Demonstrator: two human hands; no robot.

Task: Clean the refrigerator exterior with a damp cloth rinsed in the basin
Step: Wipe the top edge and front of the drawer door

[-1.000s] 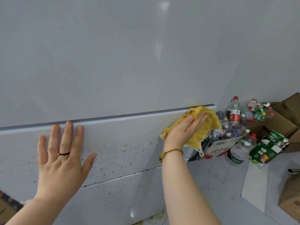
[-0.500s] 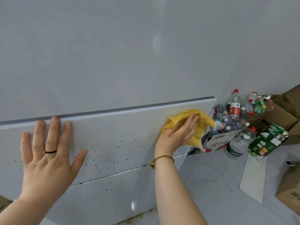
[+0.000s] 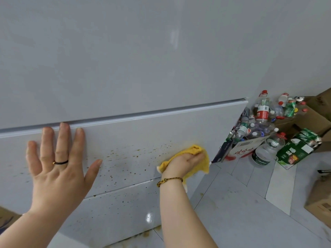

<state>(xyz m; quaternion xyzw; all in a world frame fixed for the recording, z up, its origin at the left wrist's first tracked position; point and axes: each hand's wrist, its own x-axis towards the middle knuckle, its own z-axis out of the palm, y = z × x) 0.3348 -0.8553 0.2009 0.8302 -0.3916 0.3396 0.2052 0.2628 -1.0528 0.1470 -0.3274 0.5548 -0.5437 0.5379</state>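
The white refrigerator (image 3: 125, 68) fills most of the view, with a middle drawer front (image 3: 136, 133) spattered with small brown specks. My right hand (image 3: 182, 163) presses a yellow cloth (image 3: 202, 163) flat against the lower right part of that drawer front, near its right edge. My left hand (image 3: 57, 165), wearing a dark ring, lies flat and spread on the same drawer front at the left, fingertips just under the drawer's top lip. The basin is not in view.
A pile of plastic bottles (image 3: 259, 119) and cartons fills a box beside the refrigerator's right side. A green carton (image 3: 299, 149) lies on the grey tiled floor (image 3: 250, 203). Cardboard boxes (image 3: 318, 203) stand at the right edge. Brown stains mark the floor under the fridge.
My right hand has slid the yellow cloth down and slightly left from the drawer's top right corner to its lower part. My left hand stays flat on the drawer front.
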